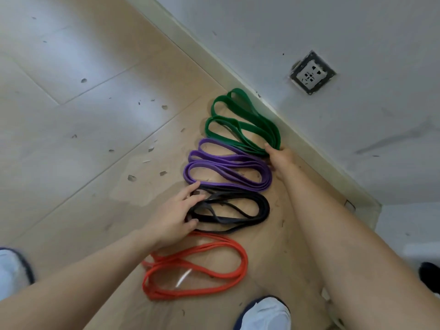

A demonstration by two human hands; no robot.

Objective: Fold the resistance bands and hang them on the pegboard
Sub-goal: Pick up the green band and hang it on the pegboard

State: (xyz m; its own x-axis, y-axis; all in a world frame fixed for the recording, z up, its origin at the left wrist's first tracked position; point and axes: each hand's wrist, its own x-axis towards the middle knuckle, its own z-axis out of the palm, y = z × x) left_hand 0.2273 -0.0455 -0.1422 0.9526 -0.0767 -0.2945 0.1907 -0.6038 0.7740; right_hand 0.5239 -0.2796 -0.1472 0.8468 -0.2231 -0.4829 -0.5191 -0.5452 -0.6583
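Observation:
Several coiled resistance bands lie in a row on the floor by the wall: a green band (240, 120) farthest, then a purple band (226, 165), a black band (238, 210) and an orange band (202, 265) nearest. My left hand (173, 217) rests with spread fingers on the left end of the black band. My right hand (279, 157) reaches to the right end of the green band by the baseboard, fingers curled at it. No pegboard is in view.
The bands lie on a brown cardboard sheet (285, 239) over pale floor tiles. A white wall with a power socket (312, 73) runs along the right. My white shoes (264, 314) stand near the orange band.

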